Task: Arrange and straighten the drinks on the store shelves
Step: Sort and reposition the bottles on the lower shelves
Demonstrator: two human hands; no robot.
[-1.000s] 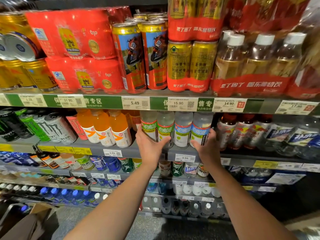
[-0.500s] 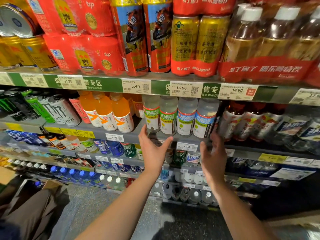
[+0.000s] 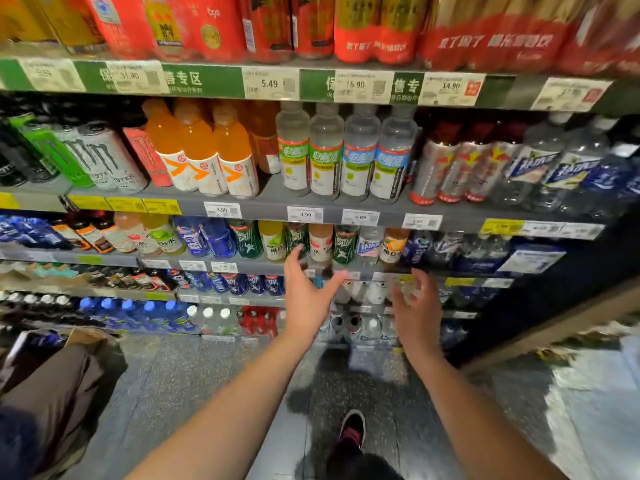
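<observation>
Several clear electrolyte bottles (image 3: 344, 152) with green and blue labels stand in a row on the grey second shelf (image 3: 270, 204). Below them a shelf holds mixed small bottles (image 3: 320, 242), green, white and orange. My left hand (image 3: 306, 294) is spread open in front of that lower shelf, holding nothing. My right hand (image 3: 415, 306) hovers beside it with fingers loosely bent, also empty and blurred by motion. Neither hand touches a bottle.
Orange drink bottles (image 3: 201, 150) and energy cans (image 3: 100, 157) stand left of the clear bottles; red-capped bottles (image 3: 450, 168) stand right. Red multipacks (image 3: 381, 29) fill the top shelf. A cardboard box (image 3: 83, 341) and a person's trouser leg (image 3: 45, 403) are at lower left. My shoe (image 3: 353, 429) is on the floor.
Both hands have let go of the clear bottles on the second shelf and dropped down, now level with the shelf below. The view has tilted downward.
</observation>
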